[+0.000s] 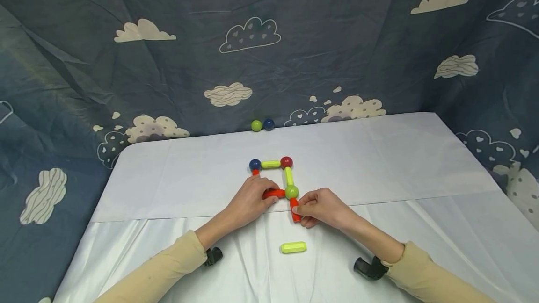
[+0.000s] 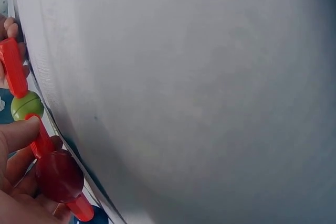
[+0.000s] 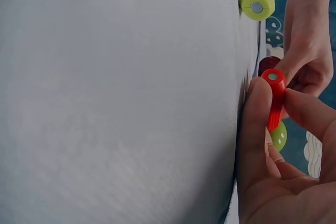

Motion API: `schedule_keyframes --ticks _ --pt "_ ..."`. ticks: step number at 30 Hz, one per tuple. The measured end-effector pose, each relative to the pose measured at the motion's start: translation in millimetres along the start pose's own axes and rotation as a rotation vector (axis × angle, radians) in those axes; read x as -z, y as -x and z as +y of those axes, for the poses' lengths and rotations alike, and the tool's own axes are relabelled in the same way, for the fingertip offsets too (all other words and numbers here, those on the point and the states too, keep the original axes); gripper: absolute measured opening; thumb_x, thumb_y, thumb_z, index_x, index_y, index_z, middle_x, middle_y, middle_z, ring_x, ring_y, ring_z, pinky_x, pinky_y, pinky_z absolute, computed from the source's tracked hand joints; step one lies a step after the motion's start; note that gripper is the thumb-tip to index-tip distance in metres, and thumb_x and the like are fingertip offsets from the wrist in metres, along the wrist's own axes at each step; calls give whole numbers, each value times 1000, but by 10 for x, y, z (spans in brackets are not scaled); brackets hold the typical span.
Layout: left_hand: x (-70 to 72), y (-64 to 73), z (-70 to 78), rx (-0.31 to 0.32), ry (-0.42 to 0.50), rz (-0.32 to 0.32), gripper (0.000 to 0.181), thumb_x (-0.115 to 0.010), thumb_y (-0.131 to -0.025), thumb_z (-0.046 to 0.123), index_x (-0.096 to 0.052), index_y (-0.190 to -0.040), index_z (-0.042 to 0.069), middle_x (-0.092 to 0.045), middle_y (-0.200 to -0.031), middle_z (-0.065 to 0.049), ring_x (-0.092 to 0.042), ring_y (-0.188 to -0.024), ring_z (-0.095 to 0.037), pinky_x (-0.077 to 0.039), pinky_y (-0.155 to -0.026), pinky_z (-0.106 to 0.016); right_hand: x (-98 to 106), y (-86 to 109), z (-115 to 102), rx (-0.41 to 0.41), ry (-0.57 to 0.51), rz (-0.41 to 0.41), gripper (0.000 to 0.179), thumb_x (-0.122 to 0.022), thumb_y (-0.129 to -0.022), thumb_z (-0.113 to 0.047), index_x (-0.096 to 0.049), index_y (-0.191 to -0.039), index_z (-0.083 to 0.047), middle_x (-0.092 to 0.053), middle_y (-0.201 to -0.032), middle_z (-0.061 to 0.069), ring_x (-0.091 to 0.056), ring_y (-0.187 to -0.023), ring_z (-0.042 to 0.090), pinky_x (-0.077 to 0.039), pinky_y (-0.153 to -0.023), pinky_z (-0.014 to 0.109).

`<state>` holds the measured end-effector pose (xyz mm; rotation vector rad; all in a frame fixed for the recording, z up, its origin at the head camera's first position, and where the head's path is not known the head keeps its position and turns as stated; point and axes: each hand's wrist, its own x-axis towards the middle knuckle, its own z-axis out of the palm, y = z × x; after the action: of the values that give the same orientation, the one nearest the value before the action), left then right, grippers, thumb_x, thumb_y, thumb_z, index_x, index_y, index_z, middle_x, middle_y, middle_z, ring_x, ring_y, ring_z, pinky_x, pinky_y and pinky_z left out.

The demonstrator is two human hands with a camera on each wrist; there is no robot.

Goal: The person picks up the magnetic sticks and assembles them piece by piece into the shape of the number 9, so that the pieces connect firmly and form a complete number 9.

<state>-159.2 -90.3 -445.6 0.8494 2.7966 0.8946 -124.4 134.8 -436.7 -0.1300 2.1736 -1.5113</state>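
Magnetic rods and balls form a four-sided frame on the white cloth. Its far side is a yellow-green rod (image 1: 271,164) between a blue ball (image 1: 255,164) and a red ball (image 1: 286,162). A second yellow-green rod (image 1: 288,176) runs down to a green ball (image 1: 292,192). My left hand (image 1: 251,199) pinches the red rod (image 1: 274,193) left of that ball; the dark red ball (image 2: 60,177) beside its fingers is hidden in the head view. Between thumb and fingers, my right hand (image 1: 324,208) holds another red rod (image 1: 295,210), its far end against the green ball.
Nearer the person lies a loose yellow-green rod (image 1: 293,247). A green ball (image 1: 256,126) and a blue ball (image 1: 268,124) sit side by side at the table's back edge, against a dark cloud-patterned curtain (image 1: 328,55).
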Motion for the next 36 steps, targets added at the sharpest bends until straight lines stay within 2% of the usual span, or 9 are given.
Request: schedule_keyframes --ticks 4,7,10,13,17,21,24,30,36 --pt "55 -30 7 2 -3 23 26 -72 -92 24 -70 -113 10 -68 -105 2 -54 -94 -14 -45 -89 -33 5 4 20 4 0 2 20 -71 -89 -15 -67 -93 4 -69 -73 11 -66 -60 21 -57 -60 35" --pt "181 -124 -10 46 49 102 29 -67 -95 27 -69 -116 8 -66 -109 -1 -56 -99 -18 -46 -92 -36 8 3 32 8 -2 3 20 -71 -89 -15 -67 -94 3 -69 -72 10 -66 -60 21 -57 -60 35" --pt "341 -301 -93 101 111 210 27 -65 -96 24 -69 -116 6 -65 -113 -4 -58 -104 -24 -47 -93 -39 12 4 32 3 1 7 19 -71 -89 -15 -67 -95 3 -68 -72 10 -66 -60 21 -57 -60 34" --pt "481 -517 -238 153 141 305 25 -65 -96 19 -68 -116 5 -62 -113 -6 -57 -106 -28 -46 -91 -40 14 7 32 5 4 3 20 -72 -89 -16 -67 -95 2 -68 -72 9 -65 -60 21 -57 -59 33" --pt "602 -796 -448 228 144 372 27 -66 -95 15 -65 -119 2 -59 -118 -13 -55 -109 -31 -46 -90 -41 12 9 37 19 12 -4 21 -73 -89 -18 -67 -94 2 -68 -71 9 -65 -60 21 -57 -59 33" --pt "644 -1009 -614 316 145 348 35 -66 -94 14 -60 -127 2 -56 -123 -17 -53 -113 -30 -44 -94 -42 11 17 39 12 14 -7 21 -73 -88 -18 -67 -93 1 -68 -71 9 -65 -60 20 -56 -58 32" --pt "637 -1136 -702 354 140 305 41 -67 -93 13 -57 -132 4 -55 -123 -18 -53 -114 -30 -44 -95 -43 10 25 53 1 15 -11 20 -73 -88 -19 -68 -92 0 -68 -71 9 -65 -60 20 -56 -58 31" --pt "613 -1332 -785 365 103 217 46 -68 -93 13 -53 -136 7 -56 -127 -17 -52 -115 -29 -41 -100 -43 7 29 66 3 26 -6 19 -72 -88 -19 -68 -92 -1 -68 -71 8 -66 -60 20 -56 -58 31" --pt "542 -1448 -776 401 79 203 42 -68 -93 11 -57 -133 5 -58 -130 -15 -52 -117 -28 -40 -103 -41 24 17 73 -1 39 1 19 -72 -88 -20 -67 -91 -1 -68 -70 8 -66 -60 20 -56 -57 31"
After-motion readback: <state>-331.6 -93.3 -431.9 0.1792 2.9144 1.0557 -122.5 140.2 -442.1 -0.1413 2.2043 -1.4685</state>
